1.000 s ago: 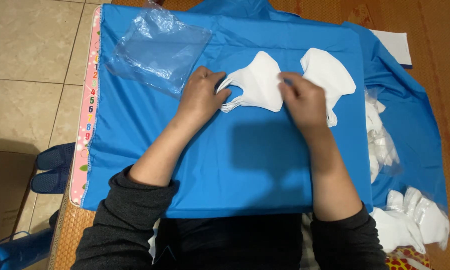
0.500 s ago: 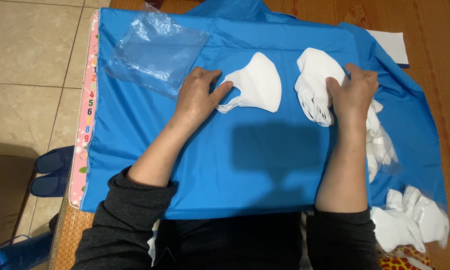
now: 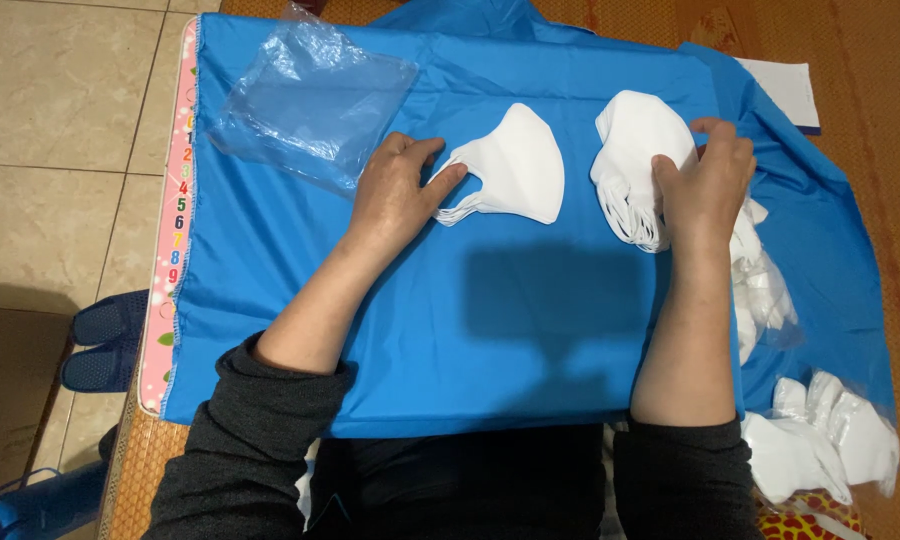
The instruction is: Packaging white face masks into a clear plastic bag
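Resting flat and open-fingered, left hand point(image 3: 395, 195) touched ear loops of single white mask point(image 3: 515, 177) on blue cloth point(image 3: 450, 330). Right hand point(image 3: 705, 180) gripped stack of white masks point(image 3: 635, 140) by its edge. Clear plastic bag point(image 3: 315, 100) lay just beyond left hand.

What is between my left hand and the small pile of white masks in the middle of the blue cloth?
Nothing visible: the left hand lies flat on the blue cloth, fingertips already touching the ear-loop edge of the middle mask pile.

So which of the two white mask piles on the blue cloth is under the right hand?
The thicker stack of masks, the pile farther right; the right hand rests on it. The left hand touches the thinner mask pile.
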